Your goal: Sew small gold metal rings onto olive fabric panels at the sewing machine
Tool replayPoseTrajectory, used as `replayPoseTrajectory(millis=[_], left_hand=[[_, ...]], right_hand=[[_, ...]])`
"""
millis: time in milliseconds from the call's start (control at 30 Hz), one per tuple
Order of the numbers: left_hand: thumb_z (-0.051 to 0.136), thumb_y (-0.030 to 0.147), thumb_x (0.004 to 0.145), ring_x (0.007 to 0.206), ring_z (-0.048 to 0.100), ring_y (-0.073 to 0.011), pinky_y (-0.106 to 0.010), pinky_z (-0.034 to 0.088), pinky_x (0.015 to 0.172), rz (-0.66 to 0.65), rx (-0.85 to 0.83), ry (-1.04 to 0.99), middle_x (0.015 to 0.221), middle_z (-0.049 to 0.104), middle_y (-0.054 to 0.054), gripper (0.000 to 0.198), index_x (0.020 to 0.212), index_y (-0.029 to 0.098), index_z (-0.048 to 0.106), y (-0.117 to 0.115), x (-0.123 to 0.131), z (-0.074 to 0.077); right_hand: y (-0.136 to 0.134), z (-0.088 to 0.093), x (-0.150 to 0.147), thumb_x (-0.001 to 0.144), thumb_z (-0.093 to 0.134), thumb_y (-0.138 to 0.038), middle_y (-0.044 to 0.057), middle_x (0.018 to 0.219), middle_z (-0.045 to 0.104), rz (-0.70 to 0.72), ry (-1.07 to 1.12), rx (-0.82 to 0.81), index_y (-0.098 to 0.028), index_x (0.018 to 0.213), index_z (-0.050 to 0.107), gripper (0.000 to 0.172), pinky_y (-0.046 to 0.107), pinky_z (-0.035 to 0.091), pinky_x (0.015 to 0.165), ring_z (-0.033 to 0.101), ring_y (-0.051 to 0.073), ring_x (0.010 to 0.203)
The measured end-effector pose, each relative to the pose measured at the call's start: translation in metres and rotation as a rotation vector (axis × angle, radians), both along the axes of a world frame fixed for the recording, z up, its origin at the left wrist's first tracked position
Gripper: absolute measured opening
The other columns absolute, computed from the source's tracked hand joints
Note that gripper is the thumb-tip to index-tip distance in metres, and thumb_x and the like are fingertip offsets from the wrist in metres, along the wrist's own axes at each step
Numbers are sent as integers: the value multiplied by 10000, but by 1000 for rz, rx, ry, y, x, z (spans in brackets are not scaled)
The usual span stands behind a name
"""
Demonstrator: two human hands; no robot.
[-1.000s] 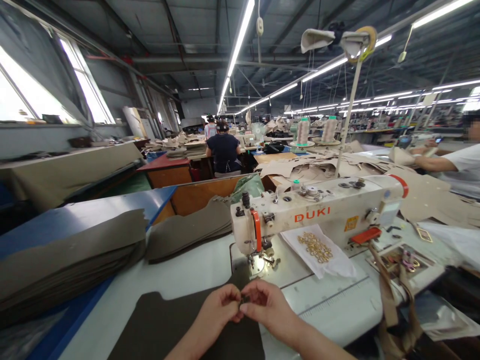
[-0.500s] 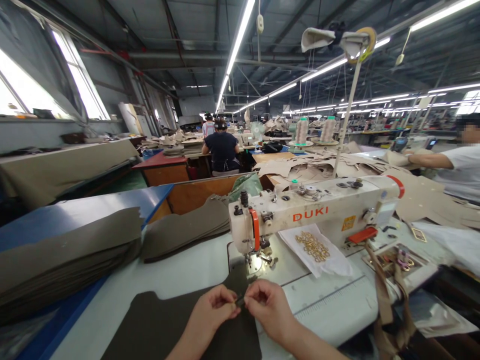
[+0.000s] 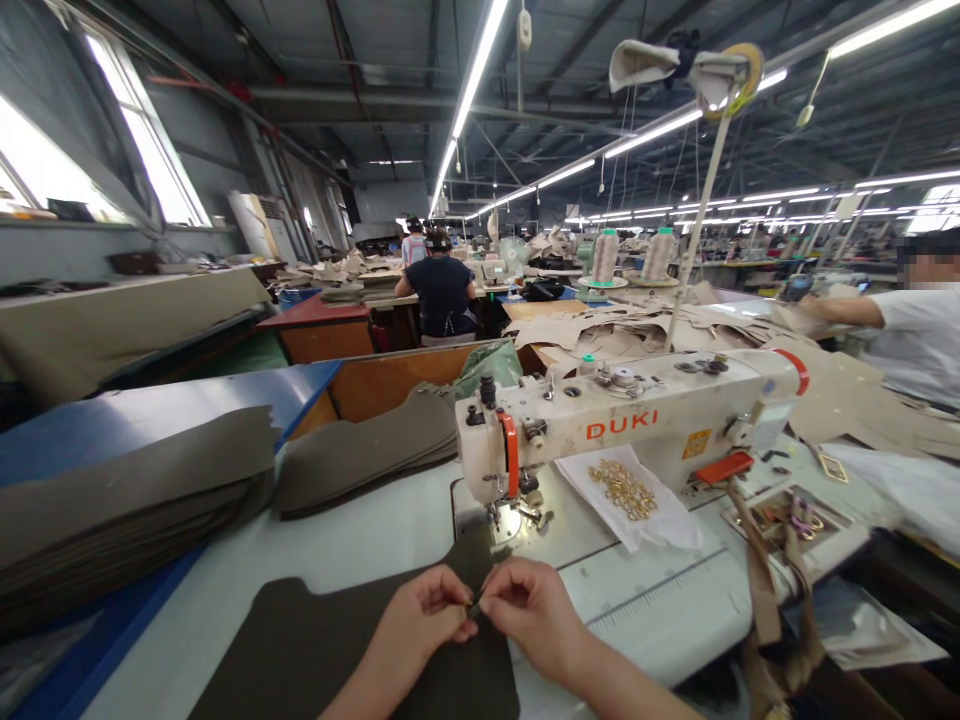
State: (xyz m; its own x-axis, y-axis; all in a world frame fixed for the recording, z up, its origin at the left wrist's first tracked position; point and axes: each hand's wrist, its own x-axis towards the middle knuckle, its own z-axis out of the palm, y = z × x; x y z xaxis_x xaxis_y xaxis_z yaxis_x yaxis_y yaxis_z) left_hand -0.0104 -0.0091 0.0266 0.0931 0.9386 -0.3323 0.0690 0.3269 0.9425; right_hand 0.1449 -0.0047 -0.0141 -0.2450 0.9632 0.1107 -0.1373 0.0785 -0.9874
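My left hand and my right hand meet fingertip to fingertip above a dark olive fabric piece on the white table. Both pinch a small dark item between them, too small to name. Just beyond the hands stands the white DUKI sewing machine, its lit needle area close above my fingers. A white cloth with a heap of small gold rings lies under the machine's arm.
Stacks of olive fabric panels lie at the left. A tray of small parts and brown straps sit at the right. A person in white works at right; another person sits ahead, back turned.
Both hands have stayed together in a pinch and shifted only slightly. The view has drifted a little, so the machine sits slightly lower-left in frame.
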Motion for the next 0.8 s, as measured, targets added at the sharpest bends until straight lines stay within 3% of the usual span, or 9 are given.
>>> replayPoseTrajectory(millis=[333, 533, 800], left_hand=[[689, 311, 495, 551, 591, -152, -270, 475, 595, 155, 84, 31, 527, 599, 30, 183, 555, 191, 565, -6, 11, -2], [754, 365, 452, 661, 628, -187, -296, 498, 672, 75, 3, -40, 655, 676, -18, 349, 727, 171, 658, -3, 11, -4], [672, 355, 616, 691, 634, -196, -274, 493, 690, 23, 180, 136, 670, 687, -7, 178, 699, 197, 677, -9, 8, -9]], right_hand=[[-4, 8, -1, 656, 578, -182, 4, 626, 622, -246, -139, 80, -180, 585, 590, 72, 221, 426, 581, 553, 130, 604], [-3, 6, -1, 658, 589, -205, 7, 628, 623, -221, -97, 42, -188, 577, 582, 83, 229, 432, 577, 556, 139, 605], [-3, 1, 2, 688, 621, -212, -9, 614, 612, -136, -91, 9, -176, 625, 603, 75, 220, 402, 550, 529, 117, 561]])
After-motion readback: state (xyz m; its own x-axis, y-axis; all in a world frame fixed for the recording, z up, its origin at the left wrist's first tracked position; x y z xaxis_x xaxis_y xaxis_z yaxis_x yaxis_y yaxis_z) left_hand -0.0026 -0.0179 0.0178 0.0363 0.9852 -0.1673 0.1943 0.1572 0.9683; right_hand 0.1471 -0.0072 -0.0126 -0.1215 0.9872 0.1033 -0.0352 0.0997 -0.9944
